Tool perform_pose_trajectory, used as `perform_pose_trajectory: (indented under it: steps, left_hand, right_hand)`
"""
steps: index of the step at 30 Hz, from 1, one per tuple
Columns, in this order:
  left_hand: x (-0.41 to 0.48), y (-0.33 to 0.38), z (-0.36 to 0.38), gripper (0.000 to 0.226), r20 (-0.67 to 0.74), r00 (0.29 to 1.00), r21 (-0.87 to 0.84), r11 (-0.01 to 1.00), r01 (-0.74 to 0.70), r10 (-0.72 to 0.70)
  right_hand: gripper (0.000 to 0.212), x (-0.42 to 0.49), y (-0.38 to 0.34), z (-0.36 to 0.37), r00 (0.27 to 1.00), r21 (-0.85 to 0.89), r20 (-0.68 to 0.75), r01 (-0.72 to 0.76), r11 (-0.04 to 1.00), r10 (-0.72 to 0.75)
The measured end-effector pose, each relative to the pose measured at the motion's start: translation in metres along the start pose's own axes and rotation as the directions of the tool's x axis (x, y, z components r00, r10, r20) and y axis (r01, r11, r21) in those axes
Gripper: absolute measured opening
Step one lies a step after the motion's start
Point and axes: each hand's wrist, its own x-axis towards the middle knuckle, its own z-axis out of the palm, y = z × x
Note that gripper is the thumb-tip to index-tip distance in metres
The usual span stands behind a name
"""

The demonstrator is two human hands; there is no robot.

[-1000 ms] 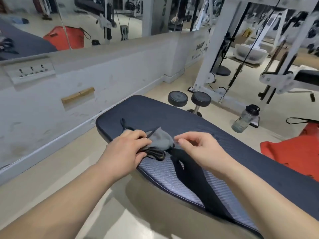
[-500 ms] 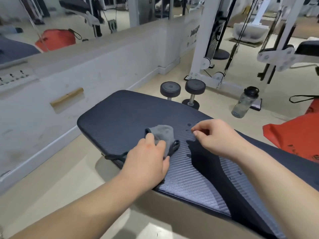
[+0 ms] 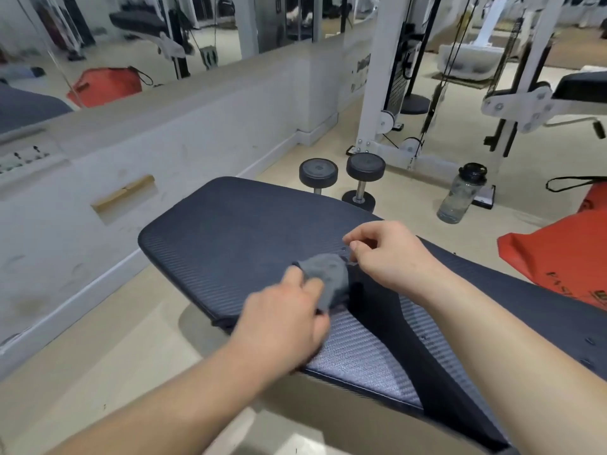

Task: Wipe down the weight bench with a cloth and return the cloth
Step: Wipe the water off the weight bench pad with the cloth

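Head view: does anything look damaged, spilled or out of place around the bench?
Only the wall stands out: a rectangular recess gapes in it, a wooden strip across its top, scuff marks around it. The bench pad looks intact; the cloth lies bunched under the left hand.

A pale beige floor [image 3: 98, 372] is bounded on the left by a scuffed low white wall [image 3: 213, 126], which is topped by mirrors [image 3: 131, 37]. A socket strip [image 3: 23, 157] and a wood-lined recess [image 3: 126, 195] are set into it. Two upright dumbbells [image 3: 341, 178], a clear water bottle [image 3: 461, 193], a white cable machine [image 3: 377, 93] and a red bag [image 3: 558, 254] are seen beyond.
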Motion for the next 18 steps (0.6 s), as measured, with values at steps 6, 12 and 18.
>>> perform_pose_trajectory:
  steps: [6, 12, 18]
  left_hand:
    - [0.016, -0.038, 0.0, 0.036, -0.024, 0.953, -0.026, 0.953, 0.303, -0.303]
    - [-0.021, 0.031, 0.001, 0.029, -0.017, 0.969, -0.17, 0.955, -0.244, 0.245]
    - [0.009, -0.026, 0.007, 0.026, -0.099, 0.993, -0.079, 0.996, 0.049, -0.057]
  right_hand:
    - [0.021, -0.003, -0.004, -0.001, 1.0, 0.067, 0.003, 0.001, 0.998, -0.001]
    - [0.023, -0.002, -0.009, 0.003, 1.0, 0.063, 0.007, 0.017, 0.998, -0.017]
    - [0.026, -0.014, -0.002, -0.003, 0.995, 0.028, 0.087, 0.039, 0.999, -0.041]
